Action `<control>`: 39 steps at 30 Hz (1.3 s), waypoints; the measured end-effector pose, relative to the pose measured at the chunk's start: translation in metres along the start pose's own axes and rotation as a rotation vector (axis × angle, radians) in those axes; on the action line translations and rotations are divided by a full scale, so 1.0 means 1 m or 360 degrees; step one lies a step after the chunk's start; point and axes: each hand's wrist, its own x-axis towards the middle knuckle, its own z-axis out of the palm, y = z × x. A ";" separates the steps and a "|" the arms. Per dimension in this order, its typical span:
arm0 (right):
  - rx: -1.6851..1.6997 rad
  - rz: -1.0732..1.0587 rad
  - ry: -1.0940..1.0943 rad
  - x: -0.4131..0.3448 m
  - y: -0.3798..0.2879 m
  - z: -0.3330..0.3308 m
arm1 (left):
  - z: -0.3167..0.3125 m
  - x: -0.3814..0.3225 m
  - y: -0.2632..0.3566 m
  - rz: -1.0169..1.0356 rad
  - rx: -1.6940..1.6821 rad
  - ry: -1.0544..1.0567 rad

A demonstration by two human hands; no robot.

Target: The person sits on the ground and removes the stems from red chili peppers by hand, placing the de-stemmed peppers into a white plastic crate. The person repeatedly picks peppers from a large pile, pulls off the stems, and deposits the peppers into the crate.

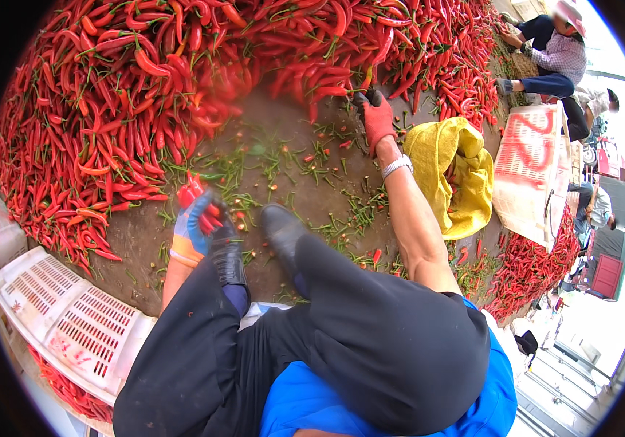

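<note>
My left hand (196,221), in a blue and white glove with an orange cuff, is closed around several red chili peppers (189,191) beside my left shoe. My right hand (376,116) wears a red glove with dark fingertips and reaches to the near edge of a large heap of red chili peppers (127,104). Its fingertips touch or nearly touch the stem end of a pepper (330,92); whether they grip it is unclear. Cut green stems (274,164) lie scattered on the brown ground between my hands.
A yellow woven sack (432,147) with peppers inside stands right of my right forearm. Beyond it is a white plastic crate (525,158) with red markings. Another white crate (66,306) lies at left. A seated person (558,54) works at upper right, near another pepper heap (536,267).
</note>
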 end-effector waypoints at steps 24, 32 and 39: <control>-0.0126 -0.0244 0.0316 -0.146 -0.086 -0.203 | 0.009 0.005 -0.014 -0.0258 -0.0078 -0.0232; -0.0874 -0.0317 0.0208 -0.109 -0.073 -0.185 | 0.012 0.003 0.000 -0.0163 0.0381 -0.0085; -0.0269 -0.0636 -0.0128 -0.057 -0.092 0.026 | 0.031 -0.002 0.004 -0.0288 0.0072 -0.0004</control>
